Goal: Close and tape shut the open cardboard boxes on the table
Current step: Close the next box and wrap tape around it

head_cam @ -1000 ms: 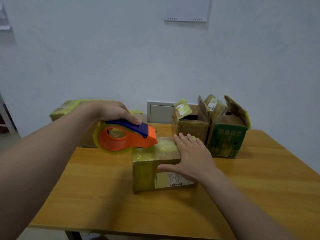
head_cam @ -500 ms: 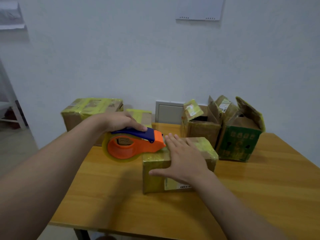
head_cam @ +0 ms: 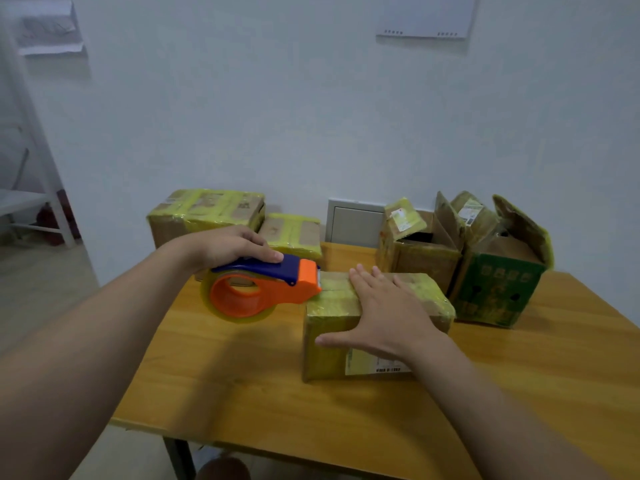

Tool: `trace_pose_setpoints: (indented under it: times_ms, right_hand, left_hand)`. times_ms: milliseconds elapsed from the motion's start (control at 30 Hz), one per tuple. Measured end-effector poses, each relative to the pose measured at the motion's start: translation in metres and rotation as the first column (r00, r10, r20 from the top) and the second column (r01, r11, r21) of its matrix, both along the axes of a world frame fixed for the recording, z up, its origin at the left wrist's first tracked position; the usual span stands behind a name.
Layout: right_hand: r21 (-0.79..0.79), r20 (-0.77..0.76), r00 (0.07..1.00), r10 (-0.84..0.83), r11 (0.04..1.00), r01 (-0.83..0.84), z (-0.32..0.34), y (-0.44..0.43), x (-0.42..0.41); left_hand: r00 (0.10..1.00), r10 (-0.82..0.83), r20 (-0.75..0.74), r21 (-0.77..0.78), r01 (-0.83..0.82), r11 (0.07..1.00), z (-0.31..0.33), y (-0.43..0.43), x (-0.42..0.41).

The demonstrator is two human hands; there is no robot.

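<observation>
A closed cardboard box (head_cam: 332, 303) wrapped in yellowish tape lies in the middle of the wooden table (head_cam: 242, 379). My right hand (head_cam: 384, 317) lies flat on its top, fingers straight, thumb over the front edge. My left hand (head_cam: 235, 247) grips the blue handle of an orange tape dispenser (head_cam: 266, 292), whose front end touches the box's top left edge. Behind on the right stand two boxes with raised flaps: a brown one (head_cam: 419, 258) and a green printed one (head_cam: 498, 289).
Two taped boxes, a large one (head_cam: 204, 213) and a smaller one (head_cam: 294, 233), sit at the table's back left. A white wall runs close behind, with a grey panel (head_cam: 353, 223). The table's front edge is near me; floor lies to the left.
The dispenser's front has come down from above the box's left corner onto its top left edge. My right hand has stayed flat on the box. The camera view shifted left.
</observation>
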State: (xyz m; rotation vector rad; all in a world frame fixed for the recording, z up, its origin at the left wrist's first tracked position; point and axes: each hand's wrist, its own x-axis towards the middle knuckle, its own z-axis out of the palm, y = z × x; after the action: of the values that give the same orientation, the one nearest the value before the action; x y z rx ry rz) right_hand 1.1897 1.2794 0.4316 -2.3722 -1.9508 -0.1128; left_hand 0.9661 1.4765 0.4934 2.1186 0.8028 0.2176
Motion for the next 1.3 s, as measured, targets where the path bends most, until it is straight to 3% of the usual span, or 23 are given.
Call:
trace_pose_setpoints:
  times_ms: [233,700,967,1300]
  right_hand:
    - [0.051,0.075,0.994,0.081,0.995,-0.085,-0.008,0.023,-0.031]
    - [0.115,0.038,0.996,0.079,0.99,-0.083,-0.012,0.017,-0.024]
    - [0.112,0.057,0.995,0.078,0.99,-0.084,-0.014,0.018,-0.025]
    - [0.101,0.078,0.993,0.09,0.99,-0.098,-0.011,0.018,-0.027]
  left_hand:
    - [0.999,0.027,-0.027,0.004,-0.027,1.0,0.001,0.0,-0.006]
    - [1.0,0.026,0.002,-0.036,-0.026,0.999,-0.005,0.007,-0.037]
    - [0.979,0.073,-0.191,0.056,-0.064,0.996,0.008,-0.004,-0.022]
    - [0.876,0.2,-0.439,0.222,-0.11,0.969,0.049,-0.022,0.016]
